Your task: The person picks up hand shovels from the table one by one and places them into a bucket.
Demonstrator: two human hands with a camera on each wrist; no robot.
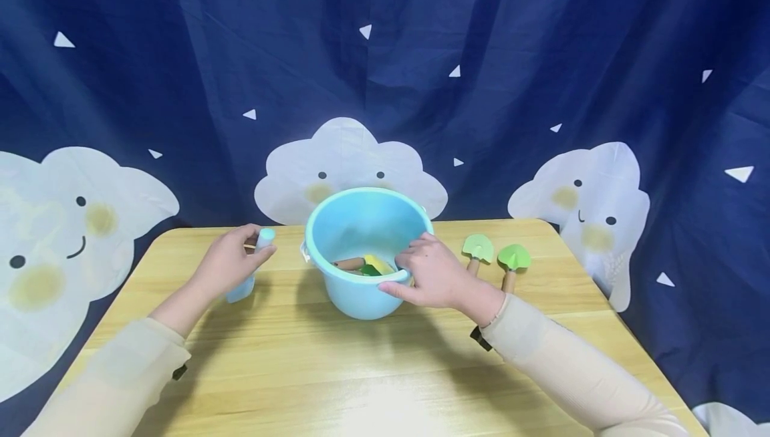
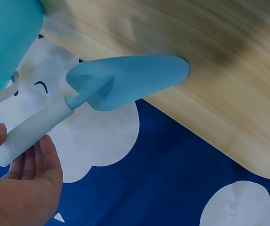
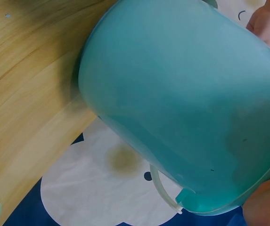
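My left hand (image 1: 222,263) pinches the handle end of a blue hand trowel (image 2: 139,77), thumb on one side and fingers on the other. The trowel points blade down, its tip at or close to the tabletop, left of the bucket. A light blue bucket (image 1: 363,300) stands upright in the middle. My right hand (image 1: 438,273) grips its near right rim, fingers over the edge and thumb outside. Inside the bucket lie a tool with a wooden handle (image 1: 349,264) and yellow (image 1: 377,264) and green pieces, partly hidden by the wall.
On the wooden table (image 1: 337,383), right of the bucket, lie a pale green toy spade (image 1: 478,248) and a brighter green toy shovel (image 1: 515,256), both wooden-handled. My right forearm partly covers their handles. A blue curtain (image 1: 385,89) with clouds hangs behind the table's far edge.
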